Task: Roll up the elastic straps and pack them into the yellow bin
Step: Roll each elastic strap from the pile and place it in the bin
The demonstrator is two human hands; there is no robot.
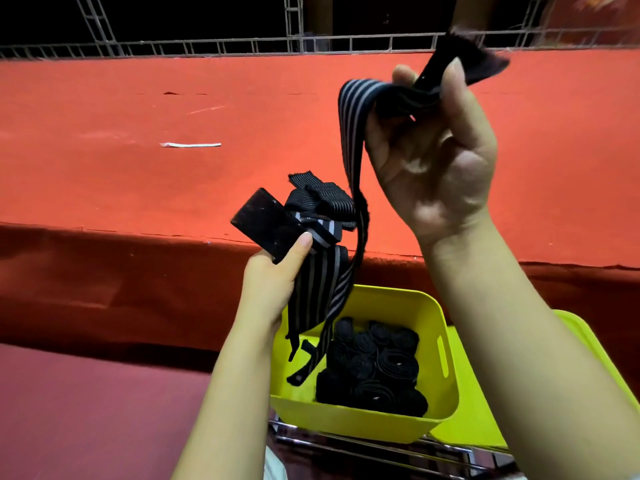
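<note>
1. Two bare forearms come up from the bottom edge, the left one at the centre and the right one on the right side.
2. Below the left hand [273,282] stands the yellow bin [360,415], on a metal rack [374,445].
3. Inside the bin lie many black rolls [374,372], packed close together on the side under the right forearm.
4. Behind the bin, partly hidden by the right forearm, there is a second yellow container [474,407].
5. The left hand grips a bunch of loose striped straps [318,289]; its thumb presses on them, and a dark flat end [265,225] sticks out above the thumb.
6. Some strap ends hang down from this hand into the bin.
7. The right hand [440,154] is raised high above the bin, palm toward the camera, and its thumb and fingers pinch one strap [353,133] near its fuzzy end.
8. This strap falls from the right hand down to the bunch in the left hand.
9. Beyond both hands is a red surface [138,133] with a small white strip [190,144] on it, well apart from the hands.
</note>
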